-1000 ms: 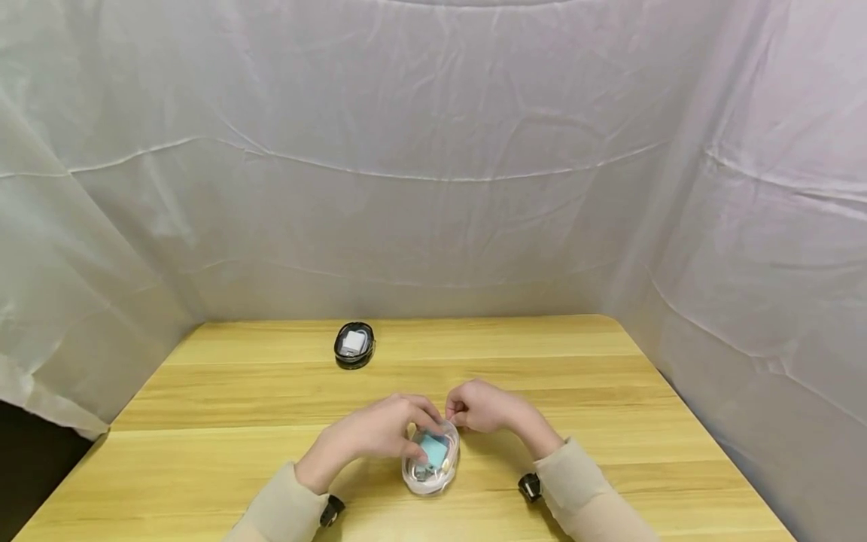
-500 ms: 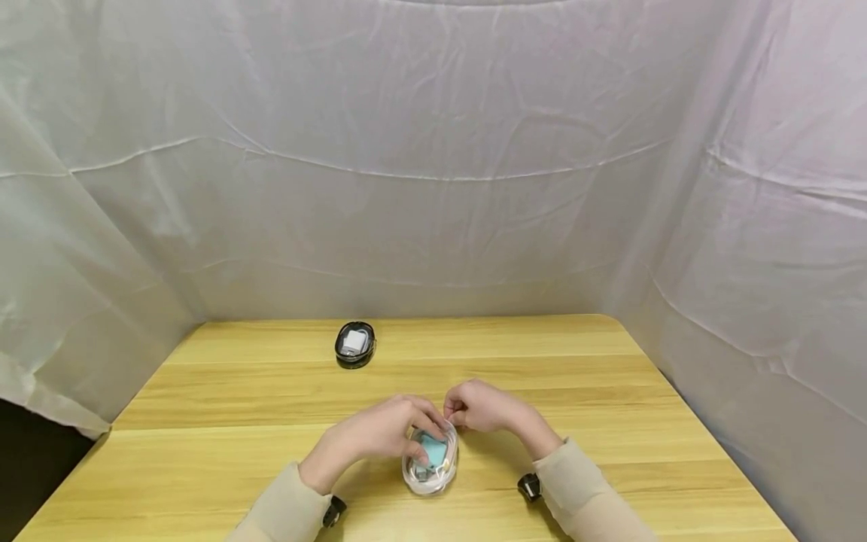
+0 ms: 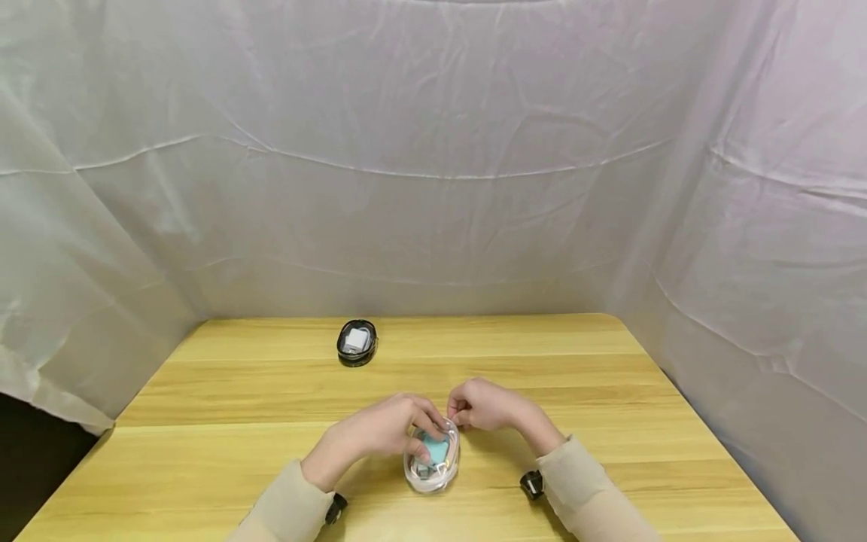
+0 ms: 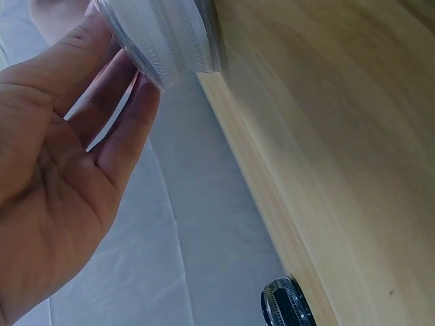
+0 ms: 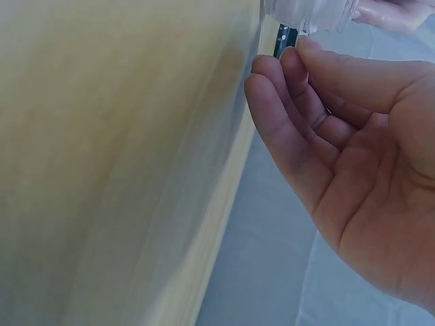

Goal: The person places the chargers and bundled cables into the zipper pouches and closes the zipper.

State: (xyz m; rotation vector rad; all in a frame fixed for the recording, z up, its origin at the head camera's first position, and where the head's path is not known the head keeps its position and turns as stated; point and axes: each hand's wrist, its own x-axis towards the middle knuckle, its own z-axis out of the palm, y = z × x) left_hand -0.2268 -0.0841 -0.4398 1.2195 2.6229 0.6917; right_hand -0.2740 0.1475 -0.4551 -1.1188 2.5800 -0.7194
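A clear oval zip case (image 3: 443,479) with whitish sides lies on the table, a pale teal block (image 3: 436,449) and a coiled cable showing through its top. My left hand (image 3: 389,429) holds it from above, thumb over the top and fingertips near the far rim. In the left wrist view, the zipper teeth run around the case's side (image 4: 163,34). At the far right end, my right hand (image 3: 481,406) pinches the small zipper pull (image 5: 304,30) between thumb and index finger. The remaining right fingers curl loosely beneath, close to the tabletop.
A black-rimmed oval case (image 3: 357,342) with a white block inside stands farther back, left of centre. The wooden table (image 3: 576,361) is enclosed by pale cloth (image 3: 433,226) behind and at both sides. Dark wrist cameras (image 3: 532,484) hang below both sleeves.
Both hands keep nearly the same places at the case. The head view has shifted very slightly; the cases have not visibly moved on the table.
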